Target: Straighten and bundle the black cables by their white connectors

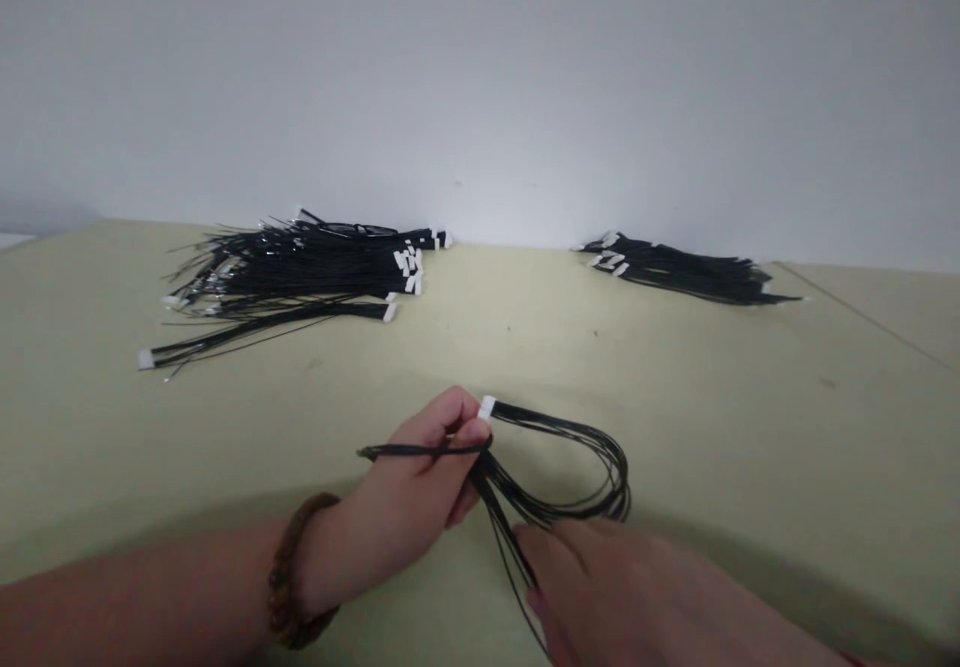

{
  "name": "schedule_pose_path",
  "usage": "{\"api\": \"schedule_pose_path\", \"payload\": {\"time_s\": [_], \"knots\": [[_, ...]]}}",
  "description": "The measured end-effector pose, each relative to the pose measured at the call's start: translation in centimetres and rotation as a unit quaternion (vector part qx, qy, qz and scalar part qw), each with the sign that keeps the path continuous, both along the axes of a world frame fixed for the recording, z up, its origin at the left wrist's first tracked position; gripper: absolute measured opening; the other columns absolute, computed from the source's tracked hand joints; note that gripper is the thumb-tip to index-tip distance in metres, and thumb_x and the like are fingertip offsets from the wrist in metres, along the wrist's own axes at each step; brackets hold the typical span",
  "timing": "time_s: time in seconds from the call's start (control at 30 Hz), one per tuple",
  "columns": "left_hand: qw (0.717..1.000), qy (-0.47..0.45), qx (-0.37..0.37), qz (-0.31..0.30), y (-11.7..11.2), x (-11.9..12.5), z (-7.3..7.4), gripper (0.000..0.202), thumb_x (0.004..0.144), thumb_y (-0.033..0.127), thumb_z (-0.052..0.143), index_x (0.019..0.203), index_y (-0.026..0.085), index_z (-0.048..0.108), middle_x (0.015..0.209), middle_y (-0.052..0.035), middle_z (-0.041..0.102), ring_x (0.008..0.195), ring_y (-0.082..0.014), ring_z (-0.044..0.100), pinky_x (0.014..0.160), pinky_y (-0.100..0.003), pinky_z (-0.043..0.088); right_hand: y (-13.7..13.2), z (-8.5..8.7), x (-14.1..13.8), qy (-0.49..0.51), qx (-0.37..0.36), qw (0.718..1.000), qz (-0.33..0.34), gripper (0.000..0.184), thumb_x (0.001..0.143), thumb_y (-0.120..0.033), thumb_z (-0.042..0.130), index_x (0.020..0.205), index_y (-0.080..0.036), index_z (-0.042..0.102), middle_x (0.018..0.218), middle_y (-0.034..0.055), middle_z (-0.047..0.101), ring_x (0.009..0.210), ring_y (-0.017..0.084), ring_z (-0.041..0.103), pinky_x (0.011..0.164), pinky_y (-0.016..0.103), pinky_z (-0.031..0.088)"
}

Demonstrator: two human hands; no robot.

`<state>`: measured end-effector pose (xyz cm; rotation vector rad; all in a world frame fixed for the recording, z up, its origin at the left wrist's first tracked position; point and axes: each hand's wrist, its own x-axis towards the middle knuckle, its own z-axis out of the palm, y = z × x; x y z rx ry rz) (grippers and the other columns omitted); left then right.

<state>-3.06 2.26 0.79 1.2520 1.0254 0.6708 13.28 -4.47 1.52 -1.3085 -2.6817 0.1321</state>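
My left hand point(420, 477) is closed on a black wire harness point(611, 457), thumb and fingers pinching it just below a white connector point(487, 408). From that connector the wires loop out to the right and curve back under the left hand. A thin black strand crosses over the left thumb and points left. My right hand point(600, 587), low in the picture, is closed around the lower wires of the same harness. Several wires run down past its fingertips, which are partly hidden and a little blurred. A beaded bracelet point(292, 572) circles my left wrist.
At the back left lies a large pile of black wire harnesses point(322, 267) with white connectors. A smaller stack of harnesses point(682, 269) rests at the back right. Behind the pale yellow table point(480, 337) rises a plain wall point(480, 77). A seam point(862, 312) crosses the tabletop at right.
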Motion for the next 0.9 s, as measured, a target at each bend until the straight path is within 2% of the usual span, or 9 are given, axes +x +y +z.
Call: {"api": "schedule_pose_path", "payload": {"time_s": [0.13, 0.23, 0.37, 0.6, 0.7, 0.77, 0.83, 0.87, 0.9], "knots": [[1.000, -0.008, 0.007, -0.025, -0.4, -0.1, 0.3, 0.028, 0.083, 0.043, 0.041, 0.069, 0.018, 0.040, 0.043, 0.0097, 0.035, 0.037, 0.0000, 0.030, 0.037, -0.009, 0.022, 1.8, 1.9, -1.2, 0.031, -0.029, 0.996, -0.074, 0.020, 0.072, -0.005, 0.047, 0.067, -0.018, 0.060, 0.061, 0.0002, 0.061, 0.048, 0.014, 0.053, 0.045, 0.027, 0.031], [1.000, -0.014, 0.007, -0.023, -0.4, 0.0, 0.6, 0.029, 0.083, 0.043, 0.041, 0.068, 0.018, 0.040, 0.043, 0.0097, 0.035, 0.038, 0.0002, 0.030, 0.037, -0.009, 0.021, 2.2, 2.7, -1.3, 0.055, -0.119, 0.981, -0.141, 0.022, 0.081, -0.018, 0.045, 0.067, -0.021, 0.061, 0.065, 0.0001, 0.063, 0.054, 0.015, 0.056, 0.051, 0.027, 0.035], [0.999, -0.035, -0.008, -0.027, -0.3, 0.1, 0.7, 0.027, 0.083, 0.041, 0.042, 0.068, 0.018, 0.038, 0.042, 0.0103, 0.033, 0.037, 0.0002, 0.029, 0.036, -0.008, 0.021, 2.3, 3.2, -1.2, 0.023, -0.212, 0.960, -0.182, 0.022, 0.081, -0.022, 0.043, 0.065, -0.022, 0.058, 0.068, 0.0006, 0.062, 0.060, 0.016, 0.055, 0.056, 0.028, 0.033], [0.998, -0.049, -0.005, -0.037, -0.2, 0.0, 0.1, 0.027, 0.083, 0.042, 0.042, 0.070, 0.018, 0.041, 0.043, 0.0101, 0.036, 0.036, 0.0004, 0.030, 0.035, -0.008, 0.022, 2.7, 3.9, -0.7, 0.016, -0.211, 0.958, -0.193, 0.019, 0.077, -0.020, 0.044, 0.062, -0.021, 0.055, 0.063, -0.0006, 0.058, 0.054, 0.012, 0.045, 0.053, 0.028, 0.024], [0.999, -0.041, -0.003, -0.031, -0.2, -0.1, 0.1, 0.028, 0.082, 0.043, 0.043, 0.071, 0.018, 0.042, 0.043, 0.0100, 0.037, 0.036, 0.0007, 0.031, 0.035, -0.007, 0.022, 2.7, 3.9, -0.8, 0.044, -0.219, 0.955, -0.195, 0.016, 0.074, -0.017, 0.046, 0.060, -0.020, 0.054, 0.060, -0.0017, 0.056, 0.051, 0.011, 0.042, 0.050, 0.026, 0.023], [0.999, -0.037, -0.009, -0.028, -0.2, 0.0, 0.1, 0.028, 0.082, 0.042, 0.043, 0.070, 0.018, 0.041, 0.042, 0.0102, 0.036, 0.036, 0.0008, 0.030, 0.034, -0.007, 0.021, 2.8, 3.9, -0.6, 0.089, -0.234, 0.949, -0.191, 0.014, 0.073, -0.015, 0.046, 0.066, -0.020, 0.056, 0.062, -0.0018, 0.054, 0.052, 0.010, 0.040, 0.048, 0.024, 0.024], [0.999, -0.034, -0.015, -0.024, -0.2, 0.1, 0.1, 0.027, 0.082, 0.042, 0.044, 0.069, 0.018, 0.041, 0.042, 0.0104, 0.035, 0.035, 0.0007, 0.029, 0.033, -0.007, 0.021, 3.1, 4.3, 0.0, 0.168, -0.310, 0.920, -0.169, 0.018, 0.073, -0.013, 0.044, 0.082, -0.022, 0.058, 0.062, -0.0029, 0.052, 0.051, 0.009, 0.041, 0.047, 0.021, 0.027], [0.999, -0.032, -0.016, -0.021, -0.2, 0.2, 0.1, 0.027, 0.082, 0.041, 0.044, 0.069, 0.018, 0.041, 0.041, 0.0106, 0.035, 0.035, 0.0007, 0.029, 0.033, -0.007, 0.020, 3.3, 4.6, 0.5, 0.211, -0.387, 0.884, -0.155, 0.021, 0.074, -0.012, 0.043, 0.088, -0.021, 0.057, 0.061, -0.0033, 0.051, 0.051, 0.008, 0.042, 0.046, 0.019, 0.029], [0.999, -0.032, -0.017, -0.018, -0.2, 0.2, 0.1, 0.026, 0.082, 0.041, 0.044, 0.069, 0.018, 0.041, 0.041, 0.0107, 0.034, 0.034, 0.0008, 0.029, 0.033, -0.007, 0.020, 3.6, 5.0, 1.1, 0.253, -0.479, 0.831, -0.130, 0.021, 0.076, -0.012, 0.041, 0.089, -0.019, 0.055, 0.061, -0.0033, 0.050, 0.050, 0.007, 0.044, 0.046, 0.018, 0.031]]}}
